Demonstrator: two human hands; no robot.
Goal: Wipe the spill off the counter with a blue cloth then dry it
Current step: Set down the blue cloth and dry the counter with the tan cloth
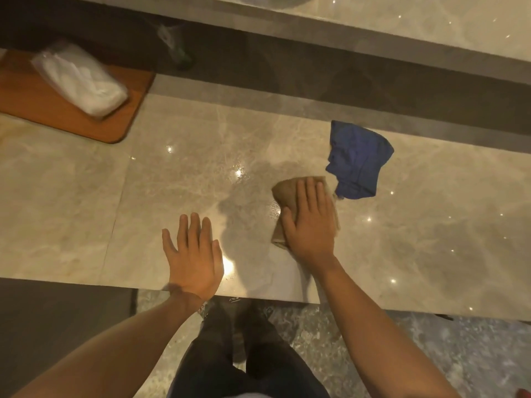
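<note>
While the person leans over the pale marble worktop (86,202), the right hand (311,225) lies flat and open, palm down, fingers stretched and close together, pressing on a brown cloth (284,193). It grips nothing; the cloth is only pinned beneath the palm, with crumpled ends showing past the fingertips and beside the wrist on the thumb side. Just off the little-finger side of that hand, toward the far edge of the worktop, a blue cloth (357,162) lies bunched and loose, its near corner almost touching the brown cloth; whether the two meet I cannot tell. No hand is on it.

Nearer the front edge, the left hand (194,259) is also spread open with palm down, fingers together and thumb out, holding nothing. Whether it rests on the stone or hovers just above it is not clear. Between the two hands the surface looks duller and streaked, with bright spots of reflected light on it.

Toward the far left corner sits a wooden board (57,116), rounded at its corner, with a clear plastic pack of something white (80,79) lying across it. Beyond the far edge runs a dark gap, and past that another pale stone surface (402,21). Below the front edge the person's dark trousers (230,354) show against a speckled floor (459,354).
</note>
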